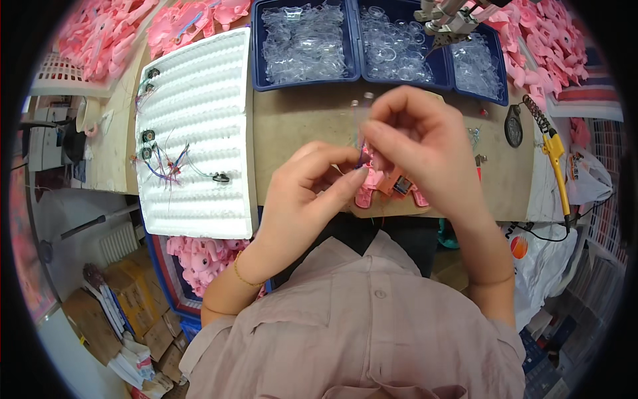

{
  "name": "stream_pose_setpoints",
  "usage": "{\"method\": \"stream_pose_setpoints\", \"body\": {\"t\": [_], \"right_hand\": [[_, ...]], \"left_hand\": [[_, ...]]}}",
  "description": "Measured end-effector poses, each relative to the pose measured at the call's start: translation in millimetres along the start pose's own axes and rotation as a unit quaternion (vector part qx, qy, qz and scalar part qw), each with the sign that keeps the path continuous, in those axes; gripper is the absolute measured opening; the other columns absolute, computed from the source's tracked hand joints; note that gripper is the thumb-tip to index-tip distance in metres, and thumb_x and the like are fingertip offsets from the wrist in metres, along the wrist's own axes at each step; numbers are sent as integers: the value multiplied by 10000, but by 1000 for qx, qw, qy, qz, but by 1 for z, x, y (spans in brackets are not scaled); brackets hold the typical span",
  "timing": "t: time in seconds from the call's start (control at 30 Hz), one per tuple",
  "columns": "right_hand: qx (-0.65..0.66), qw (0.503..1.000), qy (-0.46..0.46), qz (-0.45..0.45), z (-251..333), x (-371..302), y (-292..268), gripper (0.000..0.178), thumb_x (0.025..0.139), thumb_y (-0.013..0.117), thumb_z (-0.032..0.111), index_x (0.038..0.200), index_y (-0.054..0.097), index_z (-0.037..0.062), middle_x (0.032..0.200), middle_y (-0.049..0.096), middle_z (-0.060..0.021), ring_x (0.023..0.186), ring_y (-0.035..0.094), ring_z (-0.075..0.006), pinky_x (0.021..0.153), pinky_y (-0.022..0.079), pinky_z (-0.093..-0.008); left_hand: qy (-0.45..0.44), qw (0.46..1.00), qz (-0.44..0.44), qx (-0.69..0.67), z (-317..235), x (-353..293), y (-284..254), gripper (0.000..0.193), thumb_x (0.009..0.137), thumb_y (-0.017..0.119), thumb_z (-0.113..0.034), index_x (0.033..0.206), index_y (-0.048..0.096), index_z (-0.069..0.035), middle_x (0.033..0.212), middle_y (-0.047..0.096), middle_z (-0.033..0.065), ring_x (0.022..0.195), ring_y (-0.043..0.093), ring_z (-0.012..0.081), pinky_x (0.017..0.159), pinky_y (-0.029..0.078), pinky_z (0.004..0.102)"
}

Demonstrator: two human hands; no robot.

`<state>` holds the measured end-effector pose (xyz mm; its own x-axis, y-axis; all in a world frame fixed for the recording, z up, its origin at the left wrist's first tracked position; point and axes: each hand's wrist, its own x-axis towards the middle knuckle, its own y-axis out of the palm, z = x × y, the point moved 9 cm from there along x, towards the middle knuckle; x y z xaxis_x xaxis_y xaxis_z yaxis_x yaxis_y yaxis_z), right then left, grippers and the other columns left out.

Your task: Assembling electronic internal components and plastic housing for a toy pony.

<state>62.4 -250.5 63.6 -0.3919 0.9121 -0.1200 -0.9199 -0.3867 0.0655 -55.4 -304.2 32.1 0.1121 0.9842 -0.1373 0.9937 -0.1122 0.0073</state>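
Over the table's near edge, my two hands work close together. My left hand (318,189) is closed, thumb and forefinger pinching a thin purple-blue wire (362,158). My right hand (422,146) is closed in a pinch beside it, at a clear plastic piece (360,114) whose two rounded ends stick up past the fingers. Just below the fingertips lies a pink toy shell (364,197) with an orange part and a dark square component (401,185) in it. My hands partly hide this shell, and the exact grip of the right fingertips is covered.
Blue bins (354,60) of clear plastic parts stand at the back. A white ridged foam tray (199,133) with wired speakers lies left. Pink shells (100,40) pile at both far corners. A yellow soldering iron (557,166) hangs right; a metal machine head (452,20) overhangs the bins.
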Motion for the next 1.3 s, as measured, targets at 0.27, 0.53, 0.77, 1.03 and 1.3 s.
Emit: {"method": "stream_pose_setpoints", "body": {"t": [0.27, 0.53, 0.77, 1.03, 1.3], "right_hand": [[-173, 926, -331, -53, 71, -30, -6, 206, 802, 660, 49, 987, 597, -16, 823, 605, -78, 716, 604, -150, 645, 486, -244], [-130, 879, 66, -454, -76, -172, -246, 276, 887, 621, 216, 1096, 610, 37, 953, 633, -20, 832, 577, -95, 739, 447, -220], [-285, 801, -192, -490, -35, -193, -372, 577, 904, 607, 162, 1413, 354, 63, 1373, 455, -60, 1139, 511, -142, 879, 411, -264], [-447, 778, -152, -415, 21, -174, -308, 398, 947, 540, 205, 1264, 514, -35, 1232, 565, -152, 1114, 566, -209, 947, 436, -307], [-126, 875, -211, -417, -19, -232, -210, 578, 962, 490, 292, 1357, 308, -89, 1193, 529, -253, 1059, 584, -294, 971, 446, -367]], "left_hand": [[101, 986, -122, 53, -15, 7, -27, 141, 869, 570, 45, 1010, 583, 37, 1026, 579, 56, 880, 565, 105, 770, 461, 223], [196, 876, -131, 420, 14, -18, -10, 124, 773, 673, 2, 896, 661, -11, 1000, 554, 125, 891, 560, 278, 783, 458, 335], [239, 908, -29, 342, 19, -8, 13, 182, 747, 706, -38, 924, 666, -45, 837, 655, 94, 748, 610, 250, 682, 473, 336], [290, 892, 35, 346, 15, -23, 31, 183, 703, 740, -91, 877, 684, -98, 811, 641, 13, 772, 567, 202, 701, 422, 320], [495, 738, -43, 458, 18, -62, 68, 96, 731, 631, -145, 826, 644, -151, 1073, 668, -41, 871, 548, 112, 723, 371, 240]]}}
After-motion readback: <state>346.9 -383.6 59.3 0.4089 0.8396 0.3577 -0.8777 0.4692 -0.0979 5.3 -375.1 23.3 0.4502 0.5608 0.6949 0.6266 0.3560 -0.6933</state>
